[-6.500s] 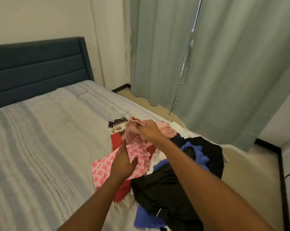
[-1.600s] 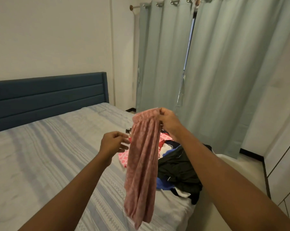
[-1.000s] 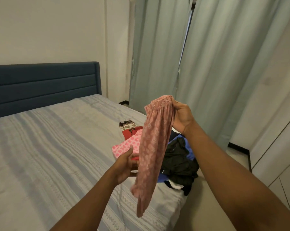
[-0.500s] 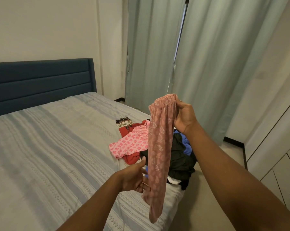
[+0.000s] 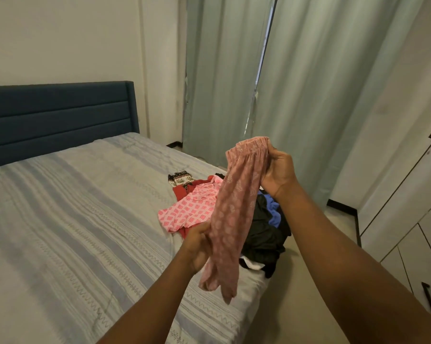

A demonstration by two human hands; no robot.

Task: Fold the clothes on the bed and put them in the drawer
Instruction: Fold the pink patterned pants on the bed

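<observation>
Hanging as a long, limp tube over the bed's corner, the dusty-pink printed garment (image 5: 231,214) is being gripped at its gathered elastic waistband by the right hand (image 5: 277,173), fingers curled round it. The left hand (image 5: 199,247) is clasping the soft fabric lower down. Behind them, a crumpled pile of clothes (image 5: 264,232) in black, blue, red and pink check is lying on the striped woven bedspread (image 5: 73,219).

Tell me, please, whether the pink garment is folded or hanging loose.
Hanging loose: the pink garment dangles from the right hand at its waistband; the left hand grips it lower down.
</observation>
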